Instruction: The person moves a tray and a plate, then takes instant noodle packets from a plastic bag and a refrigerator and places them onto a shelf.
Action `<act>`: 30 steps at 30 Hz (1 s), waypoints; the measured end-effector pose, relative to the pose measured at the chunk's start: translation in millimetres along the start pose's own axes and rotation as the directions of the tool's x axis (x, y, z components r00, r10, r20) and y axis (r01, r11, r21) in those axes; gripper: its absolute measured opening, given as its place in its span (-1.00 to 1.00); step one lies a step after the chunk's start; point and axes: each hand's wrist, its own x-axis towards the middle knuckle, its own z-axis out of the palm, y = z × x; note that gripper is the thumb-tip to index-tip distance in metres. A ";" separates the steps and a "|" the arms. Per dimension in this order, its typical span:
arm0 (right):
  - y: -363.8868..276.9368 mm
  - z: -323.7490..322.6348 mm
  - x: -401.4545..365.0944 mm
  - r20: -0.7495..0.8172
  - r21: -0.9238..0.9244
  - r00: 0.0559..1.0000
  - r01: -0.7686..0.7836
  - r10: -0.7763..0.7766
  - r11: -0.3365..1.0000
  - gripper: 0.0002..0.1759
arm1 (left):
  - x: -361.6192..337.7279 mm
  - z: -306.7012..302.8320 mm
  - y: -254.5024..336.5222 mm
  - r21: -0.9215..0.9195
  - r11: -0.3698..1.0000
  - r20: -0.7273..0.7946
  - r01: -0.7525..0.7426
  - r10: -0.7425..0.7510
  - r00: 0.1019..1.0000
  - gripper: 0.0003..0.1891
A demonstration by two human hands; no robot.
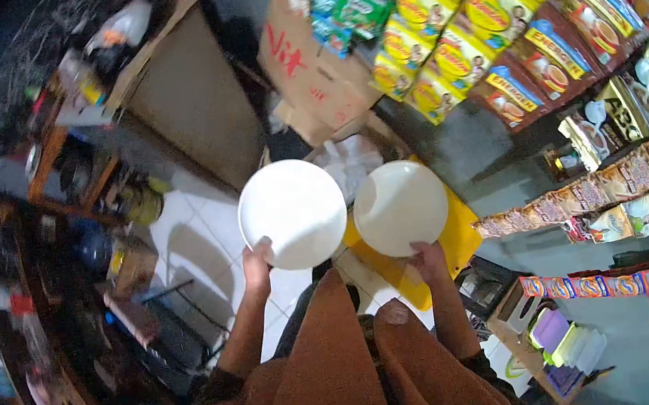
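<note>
My left hand point(258, 265) grips the lower left rim of a round white plate point(293, 213), thumb on its upper face. My right hand point(429, 259) is closed on the lower rim of a second round white plate point(401, 207), which looks duller in shade. Both plates are held up side by side in front of me, a small gap between them, and nothing lies on either one. The fingers under the plates are hidden. Behind the right plate is a yellow board or surface point(459, 227).
Strings of yellow sachets point(457, 54) and brown Energen sachets point(552, 62) hang on the right. A cardboard box point(316, 72) with red writing stands ahead, beside a large brown panel point(193, 109). White floor tiles point(210, 234) show at left, near a dark folding chair point(169, 329).
</note>
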 end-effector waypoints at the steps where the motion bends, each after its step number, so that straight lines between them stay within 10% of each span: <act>1: 0.4 9.8 -3.1 0.016 -0.028 0.999 -0.029 0.030 0.999 -0.53 | -7.3 -12.9 -1.3 -0.067 0.997 -0.084 -0.025 0.020 0.996 -0.62; 4: -2.1 34.1 -6.7 0.039 -0.222 0.978 0.210 -0.207 0.952 -0.48 | -29.6 -38.1 14.7 -0.104 0.994 -0.206 0.016 -0.037 0.978 -0.66; 9: -20.0 70.6 -12.3 0.359 -0.230 0.931 0.150 -0.060 0.961 -0.44 | -59.1 -87.3 15.7 -0.230 0.970 -0.414 -0.074 -0.029 0.910 -0.66; 21: 72.8 268.5 -99.7 0.466 -0.422 0.839 -0.070 0.282 0.904 -0.53 | -157.7 -223.0 32.6 -0.478 0.852 -0.617 -0.215 -0.151 0.772 -0.60; 24: 118.1 310.6 -129.7 0.669 -0.439 0.664 -0.011 0.335 0.898 -0.56 | -189.8 -265.4 27.7 -0.494 0.826 -0.710 -0.273 -0.201 0.675 -0.60; 30: 198.4 385.9 -152.5 0.586 -0.676 0.542 -0.082 0.602 0.732 -0.56 | -235.5 -327.2 5.2 -0.482 0.749 -0.843 -0.455 -0.256 0.473 -0.59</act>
